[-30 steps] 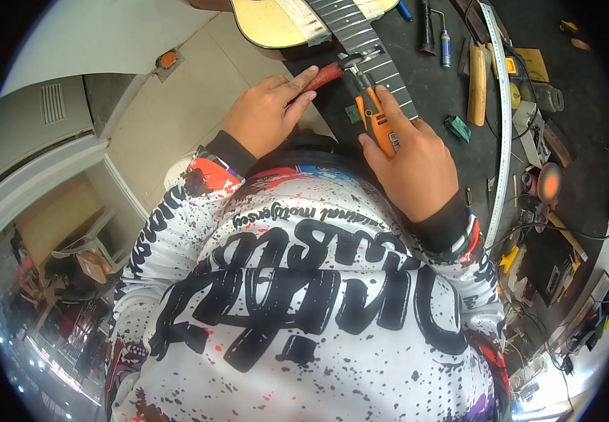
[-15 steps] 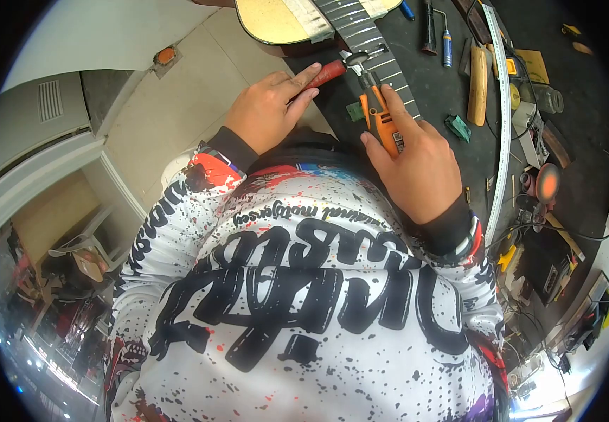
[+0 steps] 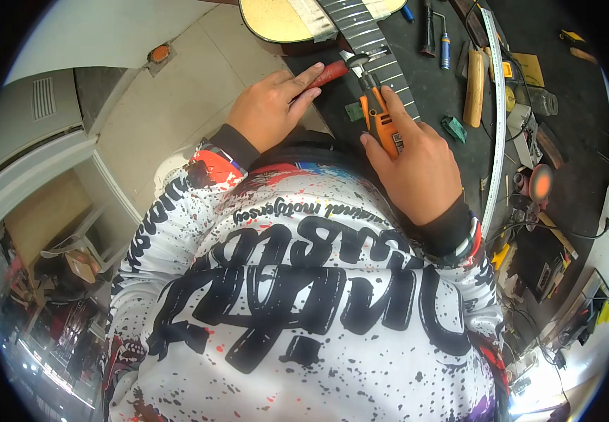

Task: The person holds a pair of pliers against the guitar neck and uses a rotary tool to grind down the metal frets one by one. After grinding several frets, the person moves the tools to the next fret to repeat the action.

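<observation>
At the top centre my left hand (image 3: 269, 105) pinches the red handle (image 3: 329, 73) of a small tool whose metal end lies by the guitar neck. My right hand (image 3: 420, 165) is wrapped round an orange and black cutter-like tool (image 3: 383, 126), index finger stretched along it. The tips of both tools meet at a dark round piece (image 3: 357, 61) over the fretboard (image 3: 382, 60). Masking tape (image 3: 311, 20) lies on the pale guitar body (image 3: 262, 17) above.
Right of my right hand lie a green crumpled piece (image 3: 453, 129), a wooden block (image 3: 474, 91), a long metal ruler (image 3: 499, 105) and a blue tube (image 3: 445, 53). A clear jar (image 3: 545, 101) and cables are farther right.
The view has shifted slightly, so the guitar and bench items sit a little differently in the frame. Both hands keep their hold on the same tools.
</observation>
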The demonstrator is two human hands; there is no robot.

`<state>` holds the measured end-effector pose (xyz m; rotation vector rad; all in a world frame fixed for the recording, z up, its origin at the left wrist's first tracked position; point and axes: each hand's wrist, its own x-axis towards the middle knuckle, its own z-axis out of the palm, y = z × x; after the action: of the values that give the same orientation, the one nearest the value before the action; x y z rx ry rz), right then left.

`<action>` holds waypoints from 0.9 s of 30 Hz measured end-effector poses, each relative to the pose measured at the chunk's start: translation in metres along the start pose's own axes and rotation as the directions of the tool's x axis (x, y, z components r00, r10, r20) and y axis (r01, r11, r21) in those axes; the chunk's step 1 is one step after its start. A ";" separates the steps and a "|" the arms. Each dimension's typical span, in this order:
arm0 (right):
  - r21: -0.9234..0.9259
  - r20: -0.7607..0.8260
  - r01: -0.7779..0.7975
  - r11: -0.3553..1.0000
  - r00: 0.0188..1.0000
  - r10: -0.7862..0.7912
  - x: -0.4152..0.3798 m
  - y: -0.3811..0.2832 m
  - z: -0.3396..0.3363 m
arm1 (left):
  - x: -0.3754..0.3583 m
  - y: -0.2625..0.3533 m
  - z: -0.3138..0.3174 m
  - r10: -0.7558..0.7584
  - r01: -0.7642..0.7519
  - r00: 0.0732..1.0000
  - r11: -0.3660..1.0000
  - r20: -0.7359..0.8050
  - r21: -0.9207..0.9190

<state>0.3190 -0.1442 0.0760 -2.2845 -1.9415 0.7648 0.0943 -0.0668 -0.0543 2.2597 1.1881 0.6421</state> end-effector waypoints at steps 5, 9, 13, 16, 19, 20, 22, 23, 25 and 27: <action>0.003 -0.009 0.009 1.000 1.000 -0.009 0.001 -0.002 -0.001 | -0.001 -0.002 -0.001 0.003 -0.003 1.000 1.000 0.007 -0.003; -0.001 0.009 0.049 0.999 0.999 -0.049 0.001 0.003 0.002 | 0.000 -0.003 -0.001 0.009 -0.009 1.000 1.000 0.006 0.002; -0.002 0.018 0.041 0.999 0.999 -0.041 0.002 0.001 -0.001 | 0.000 -0.002 -0.003 0.006 -0.006 1.000 1.000 0.010 -0.003; 0.011 -0.016 0.030 0.999 0.999 -0.030 0.002 0.000 0.000 | 0.000 -0.002 -0.002 0.001 -0.001 1.000 1.000 0.013 -0.004; 0.007 -0.007 0.020 1.000 1.000 -0.020 0.002 -0.002 -0.001 | 0.000 -0.003 -0.002 0.003 -0.003 1.000 1.000 0.006 -0.002; 0.008 -0.006 0.018 1.000 1.000 -0.017 0.002 -0.002 -0.001 | 0.000 -0.003 -0.001 0.004 -0.004 1.000 1.000 0.003 0.001; 0.010 -0.004 0.015 1.000 1.000 -0.015 0.002 -0.002 0.000 | -0.001 -0.004 -0.002 0.002 -0.002 1.000 1.000 0.005 0.001; 0.008 -0.011 0.022 1.000 1.000 -0.022 0.002 -0.001 0.001 | -0.001 -0.004 -0.002 0.000 0.000 1.000 1.000 0.007 0.002; 0.008 -0.018 0.029 1.000 0.999 -0.029 0.002 -0.001 0.002 | 0.000 -0.003 -0.003 -0.003 0.003 1.000 1.000 0.014 0.006; 0.001 -0.019 0.026 1.000 0.999 -0.026 0.002 -0.001 0.002 | 0.000 -0.002 -0.004 -0.008 0.008 1.000 1.000 0.020 0.009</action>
<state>0.3174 -0.1428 0.0743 -2.2529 -1.9578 0.7394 0.0904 -0.0649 -0.0529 2.2625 1.1914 0.6107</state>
